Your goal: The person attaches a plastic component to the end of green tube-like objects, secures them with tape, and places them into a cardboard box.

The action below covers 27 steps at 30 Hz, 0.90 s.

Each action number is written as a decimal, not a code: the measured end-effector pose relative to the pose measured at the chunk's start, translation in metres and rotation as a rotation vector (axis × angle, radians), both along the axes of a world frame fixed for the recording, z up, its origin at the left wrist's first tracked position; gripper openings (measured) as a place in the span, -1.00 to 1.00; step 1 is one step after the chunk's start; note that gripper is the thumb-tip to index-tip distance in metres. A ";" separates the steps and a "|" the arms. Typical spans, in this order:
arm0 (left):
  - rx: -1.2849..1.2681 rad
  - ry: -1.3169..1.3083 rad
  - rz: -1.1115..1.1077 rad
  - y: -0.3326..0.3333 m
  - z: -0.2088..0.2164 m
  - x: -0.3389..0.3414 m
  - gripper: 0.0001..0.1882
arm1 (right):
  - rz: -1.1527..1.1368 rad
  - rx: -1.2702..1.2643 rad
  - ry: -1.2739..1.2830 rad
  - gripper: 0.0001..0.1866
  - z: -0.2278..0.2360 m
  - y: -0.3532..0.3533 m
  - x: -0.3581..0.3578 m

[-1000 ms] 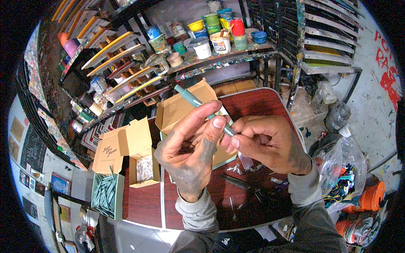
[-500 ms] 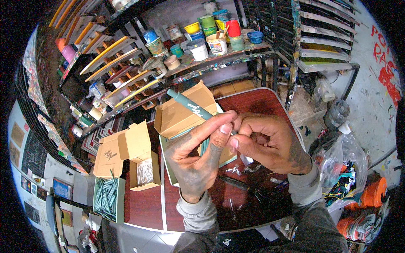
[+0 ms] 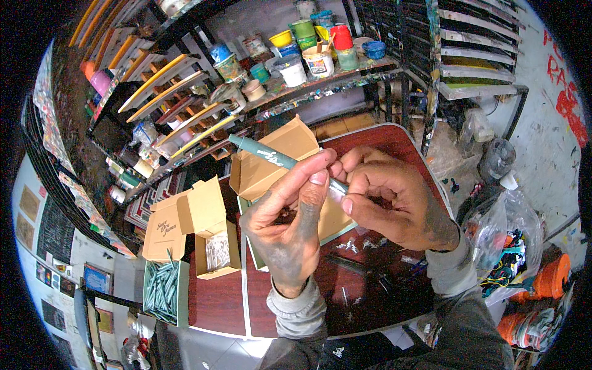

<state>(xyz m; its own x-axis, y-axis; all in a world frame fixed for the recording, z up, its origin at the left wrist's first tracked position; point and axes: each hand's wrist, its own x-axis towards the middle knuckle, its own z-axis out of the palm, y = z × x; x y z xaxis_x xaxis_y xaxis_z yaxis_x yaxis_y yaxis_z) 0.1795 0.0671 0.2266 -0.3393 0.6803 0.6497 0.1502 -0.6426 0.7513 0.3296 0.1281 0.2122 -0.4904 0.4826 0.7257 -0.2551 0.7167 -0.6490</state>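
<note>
A dark green pen (image 3: 265, 153) with white lettering slants between my two hands above the table. My left hand (image 3: 283, 228) is closed on its middle, pinching it between thumb and fingers. The lower end is gripped by my right hand (image 3: 394, 200), thumb and forefinger together; what exactly they pinch at the tip is partly hidden. Behind my hands stands an open cardboard box (image 3: 277, 142), mostly covered by them. To the left, one box holds many green pen-like sticks (image 3: 163, 290), and another holds thin white sticks (image 3: 218, 251).
A dark red tabletop (image 3: 216, 302) carries scattered white scraps (image 3: 370, 244) and a dark tool (image 3: 348, 264) near my right wrist. Beyond it, a shelf holds paint pots (image 3: 290, 73). Clear plastic bags (image 3: 512, 234) and orange tubs (image 3: 550, 277) stand at the right.
The pen lies at a flatter slant, its upper end lower and further left. My right hand has shifted slightly right, and more of the pen's lower end shows between my hands.
</note>
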 end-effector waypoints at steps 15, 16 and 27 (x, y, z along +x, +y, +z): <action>-0.036 -0.048 -0.036 -0.001 0.003 -0.001 -0.77 | 0.118 -0.078 -0.037 -0.81 -0.001 0.005 0.002; -0.043 -0.068 -0.042 -0.001 0.004 -0.002 -0.77 | 0.109 -0.028 -0.057 -0.79 -0.002 0.007 0.002; 0.002 -0.065 -0.038 0.002 0.000 -0.011 -0.70 | 0.069 -0.091 -0.119 -0.75 0.002 0.006 0.003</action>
<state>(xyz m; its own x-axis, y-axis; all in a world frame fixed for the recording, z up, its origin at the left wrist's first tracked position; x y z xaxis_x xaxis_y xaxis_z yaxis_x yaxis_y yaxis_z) 0.1685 0.0687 0.2271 -0.3543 0.6923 0.6287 0.0768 -0.6485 0.7574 0.3330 0.1338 0.2140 -0.6045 0.5054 0.6157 -0.2197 0.6372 -0.7387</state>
